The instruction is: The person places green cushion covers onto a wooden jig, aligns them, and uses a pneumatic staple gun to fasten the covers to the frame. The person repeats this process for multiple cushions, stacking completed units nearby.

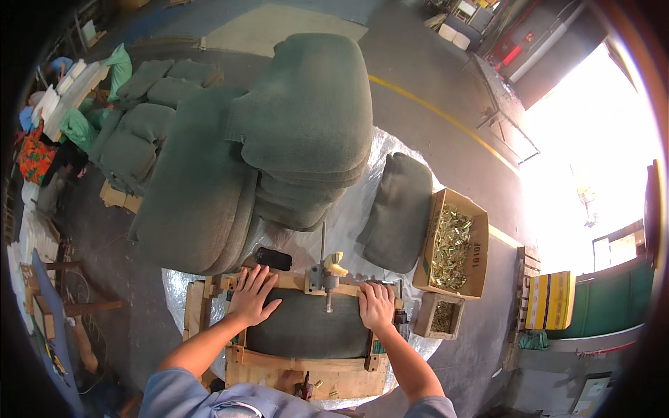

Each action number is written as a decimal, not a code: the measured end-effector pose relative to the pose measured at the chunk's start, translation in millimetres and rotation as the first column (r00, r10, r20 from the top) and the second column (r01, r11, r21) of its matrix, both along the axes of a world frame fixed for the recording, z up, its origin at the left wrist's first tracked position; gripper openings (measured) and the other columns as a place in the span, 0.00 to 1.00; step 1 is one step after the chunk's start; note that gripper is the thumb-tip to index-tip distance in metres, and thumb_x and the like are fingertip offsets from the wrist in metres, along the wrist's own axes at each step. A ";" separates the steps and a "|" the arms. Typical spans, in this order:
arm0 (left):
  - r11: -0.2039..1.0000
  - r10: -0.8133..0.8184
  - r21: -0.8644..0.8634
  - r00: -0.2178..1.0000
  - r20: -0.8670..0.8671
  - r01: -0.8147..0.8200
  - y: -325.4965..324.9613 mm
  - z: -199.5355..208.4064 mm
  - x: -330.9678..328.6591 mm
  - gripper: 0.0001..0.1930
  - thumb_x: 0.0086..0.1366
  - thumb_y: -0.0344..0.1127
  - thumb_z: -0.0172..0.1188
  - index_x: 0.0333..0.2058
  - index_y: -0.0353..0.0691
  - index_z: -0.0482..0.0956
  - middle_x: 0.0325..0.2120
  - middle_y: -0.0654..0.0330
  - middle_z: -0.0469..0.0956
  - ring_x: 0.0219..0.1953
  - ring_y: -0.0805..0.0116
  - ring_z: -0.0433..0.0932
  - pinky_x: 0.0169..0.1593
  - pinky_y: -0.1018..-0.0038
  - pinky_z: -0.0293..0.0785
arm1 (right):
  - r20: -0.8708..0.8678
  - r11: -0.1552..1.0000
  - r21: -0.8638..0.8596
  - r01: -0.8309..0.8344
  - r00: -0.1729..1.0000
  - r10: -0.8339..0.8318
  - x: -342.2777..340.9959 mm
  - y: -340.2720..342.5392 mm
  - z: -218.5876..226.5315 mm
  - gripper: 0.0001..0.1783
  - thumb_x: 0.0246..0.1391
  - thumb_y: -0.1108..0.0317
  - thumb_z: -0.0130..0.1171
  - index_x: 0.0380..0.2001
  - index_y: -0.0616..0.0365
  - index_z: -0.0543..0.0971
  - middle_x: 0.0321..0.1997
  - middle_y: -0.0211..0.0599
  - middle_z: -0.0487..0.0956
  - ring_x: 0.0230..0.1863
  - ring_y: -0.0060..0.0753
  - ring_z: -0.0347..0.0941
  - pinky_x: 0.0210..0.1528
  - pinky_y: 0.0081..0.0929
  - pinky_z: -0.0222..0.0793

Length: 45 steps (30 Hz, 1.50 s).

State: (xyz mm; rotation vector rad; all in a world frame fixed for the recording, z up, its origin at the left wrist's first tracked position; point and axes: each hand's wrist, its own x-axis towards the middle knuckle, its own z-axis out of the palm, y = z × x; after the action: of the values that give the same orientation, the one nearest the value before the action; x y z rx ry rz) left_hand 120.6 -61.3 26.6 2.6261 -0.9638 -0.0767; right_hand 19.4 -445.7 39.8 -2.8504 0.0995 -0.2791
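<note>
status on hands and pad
Left hand open, over frame and pad. Right hand at frame's far right corner. Pad inside frame. Metal fitting between hands, overhanging pad.

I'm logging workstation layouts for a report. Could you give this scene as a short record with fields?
Left hand: open, fingers spread, at the far left of the dark pad
Right hand: open, at the pad's far right
Around pad: wooden frame
Between hands: metal fixture, yellow on top
Beyond frame: flat black object; stacked grey-green cushions
Right side: cardboard box of brass-coloured pieces; smaller wooden box, nearer the person
</note>
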 end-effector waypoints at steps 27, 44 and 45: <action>0.904 0.378 -0.276 0.912 0.155 -0.328 35.6 3.7 -62.0 0.25 0.69 0.48 0.67 0.58 0.40 0.78 0.61 0.49 0.74 0.67 0.45 0.70 0.74 0.44 0.59 | 0.094 0.953 0.250 0.171 0.975 -0.200 -95.8 120.4 -9.9 0.28 0.67 0.68 0.62 0.67 0.62 0.70 0.71 0.58 0.71 0.73 0.64 0.65 0.74 0.55 0.60; 0.506 0.817 0.133 0.424 -0.390 -0.852 290.0 7.8 -210.9 0.35 0.51 0.54 0.77 0.54 0.46 0.76 0.43 0.47 0.88 0.50 0.39 0.85 0.50 0.49 0.81 | -0.112 0.586 0.715 0.381 0.890 -0.442 -250.1 202.7 16.5 0.11 0.73 0.72 0.58 0.55 0.62 0.79 0.52 0.37 0.82 0.48 0.29 0.81 0.52 0.28 0.77; 0.491 0.842 0.118 0.435 -0.319 -0.863 299.2 8.5 -222.3 0.36 0.51 0.54 0.79 0.56 0.46 0.76 0.46 0.49 0.87 0.50 0.40 0.86 0.50 0.50 0.81 | -0.099 0.563 0.734 0.380 0.880 -0.465 -243.6 197.7 28.5 0.11 0.73 0.72 0.58 0.55 0.62 0.79 0.51 0.37 0.82 0.47 0.29 0.81 0.51 0.27 0.77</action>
State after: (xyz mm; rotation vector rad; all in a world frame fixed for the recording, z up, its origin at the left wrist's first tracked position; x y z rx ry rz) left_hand -101.8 237.9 35.1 2.5764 0.5639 -0.2265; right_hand -224.2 -248.0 68.3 -1.9401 0.7215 -0.3791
